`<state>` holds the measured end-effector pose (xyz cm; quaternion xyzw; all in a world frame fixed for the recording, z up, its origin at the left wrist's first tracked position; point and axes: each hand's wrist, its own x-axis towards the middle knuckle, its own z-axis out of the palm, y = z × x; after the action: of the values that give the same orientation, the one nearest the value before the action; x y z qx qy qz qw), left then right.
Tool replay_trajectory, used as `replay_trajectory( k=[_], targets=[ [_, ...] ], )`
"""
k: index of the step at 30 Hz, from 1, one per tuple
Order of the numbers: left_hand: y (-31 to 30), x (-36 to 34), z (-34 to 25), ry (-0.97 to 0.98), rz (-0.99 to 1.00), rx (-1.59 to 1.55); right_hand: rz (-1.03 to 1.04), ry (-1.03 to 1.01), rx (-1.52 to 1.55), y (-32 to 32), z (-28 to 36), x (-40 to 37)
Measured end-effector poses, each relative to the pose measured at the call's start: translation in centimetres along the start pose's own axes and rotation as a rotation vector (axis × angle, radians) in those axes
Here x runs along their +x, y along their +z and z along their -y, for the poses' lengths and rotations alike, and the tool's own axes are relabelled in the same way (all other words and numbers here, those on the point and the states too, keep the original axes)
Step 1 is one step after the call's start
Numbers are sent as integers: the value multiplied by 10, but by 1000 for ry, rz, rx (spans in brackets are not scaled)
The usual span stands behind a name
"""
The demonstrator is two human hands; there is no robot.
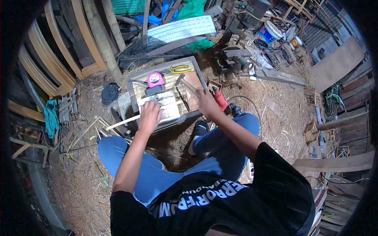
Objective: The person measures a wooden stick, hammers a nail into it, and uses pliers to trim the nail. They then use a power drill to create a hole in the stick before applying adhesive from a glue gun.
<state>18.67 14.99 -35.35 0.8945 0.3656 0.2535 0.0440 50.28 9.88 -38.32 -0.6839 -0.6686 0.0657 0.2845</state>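
My left hand (150, 113) rests over a thin wooden strip (124, 122), its fingers bent down around the strip and hiding part of it. Beneath lies a white sheet or board (168, 105) on a low worktable (132, 98). In my right hand (208, 104) is the handle of a hammer (188, 85), its head pointing away from me above a flat brown board (192, 103). Beyond my left hand sit a dark block (154, 91) and a pink tape measure (155, 80). Yellow-handled pliers (180, 69) lie at the far side, and a dark slim tool (181, 98) lies between the hands.
A red power tool (220, 99) stands right of the worktable, close to my right forearm. A bench grinder or vise-like machine (241, 62) is farther right. Curved wooden frames (51, 55) lean at the left. Wood scraps and shavings cover the ground.
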Motion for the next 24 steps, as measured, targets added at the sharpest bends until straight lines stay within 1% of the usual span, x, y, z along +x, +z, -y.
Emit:
replay_trajectory(
  k=[2, 3, 6, 10, 11, 14, 15, 16, 18, 19, 22, 23, 24],
  targets=[
    [1, 7, 7, 14, 47, 50, -38, -45, -119, -2, 4, 11],
    [-3, 10, 8, 23, 13, 68, -15, -67, -181, -6, 5, 20],
    [-18, 19, 12, -124, 56, -31, -16, -169, -114, -5, 1, 61],
    [-40, 38, 17, -231, -10, -121, -78, -274, 23, 11, 4, 122],
    [-43, 44, 18, -199, -101, -154, -89, -287, -19, 22, -2, 141],
    [-49, 50, 31, -451, 75, -357, 120, -227, -134, 40, -5, 184],
    [-54, 52, 29, -454, 56, -397, 288, -215, -126, 43, -7, 196],
    [-52, 48, 33, -445, 39, -359, 342, -224, -187, 41, -3, 203],
    [-55, 42, 37, -483, 43, -454, 447, -246, -307, 36, 4, 209],
    [-58, 39, 37, -494, 29, -460, 451, -232, -270, 40, 0, 209],
    [-66, 29, 35, -535, 0, -458, 220, -335, -152, 47, -11, 201],
    [-71, 27, 32, -542, 6, -421, 261, -307, -205, 45, -11, 201],
    [-77, 26, 27, -574, 12, -418, 229, -289, -121, 44, -11, 203]
  ],
)
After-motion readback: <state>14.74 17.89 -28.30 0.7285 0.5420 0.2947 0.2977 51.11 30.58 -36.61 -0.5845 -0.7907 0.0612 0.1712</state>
